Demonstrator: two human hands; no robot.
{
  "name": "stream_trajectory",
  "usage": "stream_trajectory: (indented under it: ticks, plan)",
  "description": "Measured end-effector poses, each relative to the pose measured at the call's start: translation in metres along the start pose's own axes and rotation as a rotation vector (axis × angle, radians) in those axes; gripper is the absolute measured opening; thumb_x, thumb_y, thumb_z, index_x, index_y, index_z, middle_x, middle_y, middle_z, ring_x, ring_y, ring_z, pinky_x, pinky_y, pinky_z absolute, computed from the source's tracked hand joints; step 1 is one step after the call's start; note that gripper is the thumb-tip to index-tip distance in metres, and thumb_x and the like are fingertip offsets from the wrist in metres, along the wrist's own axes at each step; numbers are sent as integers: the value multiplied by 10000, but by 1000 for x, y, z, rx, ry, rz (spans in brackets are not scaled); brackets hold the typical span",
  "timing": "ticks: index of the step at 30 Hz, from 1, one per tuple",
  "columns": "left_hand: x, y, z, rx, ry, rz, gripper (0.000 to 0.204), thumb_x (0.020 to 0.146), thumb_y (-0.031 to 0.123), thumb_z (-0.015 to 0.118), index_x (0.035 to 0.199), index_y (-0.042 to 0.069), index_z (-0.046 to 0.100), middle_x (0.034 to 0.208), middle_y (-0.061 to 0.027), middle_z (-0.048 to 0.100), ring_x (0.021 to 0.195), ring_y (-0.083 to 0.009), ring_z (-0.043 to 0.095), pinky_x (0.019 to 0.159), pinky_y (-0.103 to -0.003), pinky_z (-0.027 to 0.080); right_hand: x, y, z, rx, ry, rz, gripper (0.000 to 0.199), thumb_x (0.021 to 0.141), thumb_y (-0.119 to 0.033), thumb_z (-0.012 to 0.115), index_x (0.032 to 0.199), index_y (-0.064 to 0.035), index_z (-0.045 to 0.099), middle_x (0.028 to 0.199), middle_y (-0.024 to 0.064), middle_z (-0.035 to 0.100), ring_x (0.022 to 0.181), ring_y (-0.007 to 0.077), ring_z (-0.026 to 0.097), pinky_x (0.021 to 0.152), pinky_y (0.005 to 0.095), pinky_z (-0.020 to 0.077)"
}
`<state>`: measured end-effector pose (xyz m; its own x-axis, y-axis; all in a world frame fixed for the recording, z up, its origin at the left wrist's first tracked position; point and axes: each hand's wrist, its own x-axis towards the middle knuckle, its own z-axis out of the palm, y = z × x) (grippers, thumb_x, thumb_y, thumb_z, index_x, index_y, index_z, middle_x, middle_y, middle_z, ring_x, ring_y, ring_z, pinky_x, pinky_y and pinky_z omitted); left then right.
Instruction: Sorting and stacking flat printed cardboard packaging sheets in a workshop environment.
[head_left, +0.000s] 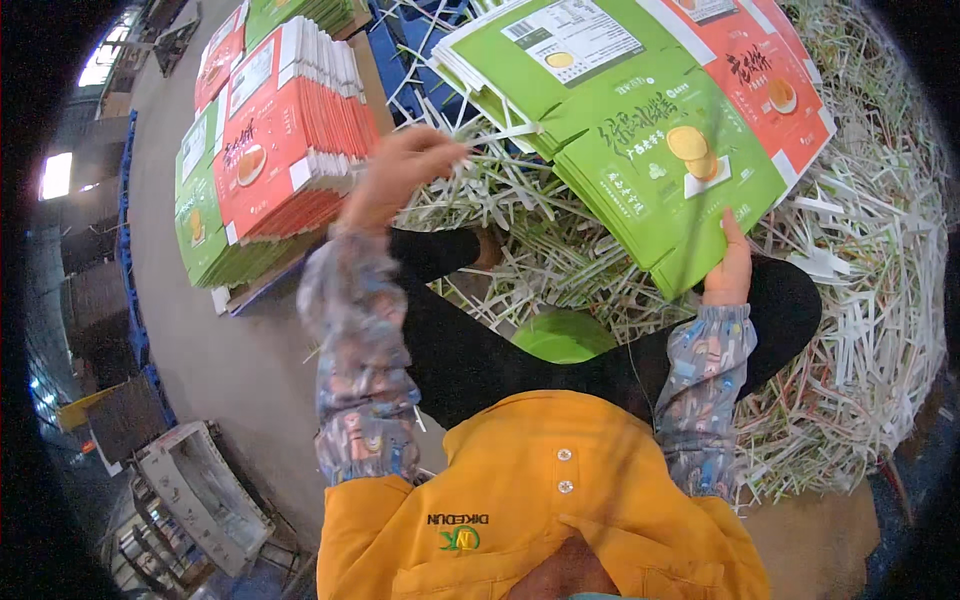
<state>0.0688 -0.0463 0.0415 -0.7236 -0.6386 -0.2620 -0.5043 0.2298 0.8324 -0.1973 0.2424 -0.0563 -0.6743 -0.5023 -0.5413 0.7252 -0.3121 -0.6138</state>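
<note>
Firstly, right hand [730, 268]: thumb laid over the near corner of a fanned stack of flat carton blanks [640, 170], fingers out of sight beneath, pinching the edge. Stack located ahead of the person, tilted, above the right shin; green panels with round yellow biscuit pictures, red panels at the far right side, white flaps.

Left hand [400, 175]: raised between two stacks, fingers bunched; a white paper strip [505, 133] runs near the fingertips, whether pinched cannot be told.

Second stack [285, 150], left: red and green carton blanks, folded flat, piled high on a blue base [268, 290].

Blue slatted crate [415, 30], beyond the left hand: paper strips draped across its slats.

Shredded paper [850, 330]: loose heap, right side and under the front stack.

Green rounded object [562, 336], between the legs, partly hidden.

Grey metal box [205, 495], lower left: contents indistinct.
</note>
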Motion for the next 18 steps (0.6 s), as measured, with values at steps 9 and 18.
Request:
stream_trajectory:
  ticks: [9,18]
  plan:
    - [49,-51,109,-637,159,-360,295,701,361,640,753,75,583,673,-7,585,624,-91,465,569,-239,303,3,5,1,14,94,-13,352,832,-134,529,1143,0,432,1105,94,507,983,222,511,849,343,424]
    - [52,-119,43,687,-79,-116,208,721,229,571,813,48,613,753,-96,611,678,-249,590,570,-355,443,0,-3,6,27,71,14,353,831,-149,533,1136,4,442,1096,98,519,973,223,517,832,347,433]
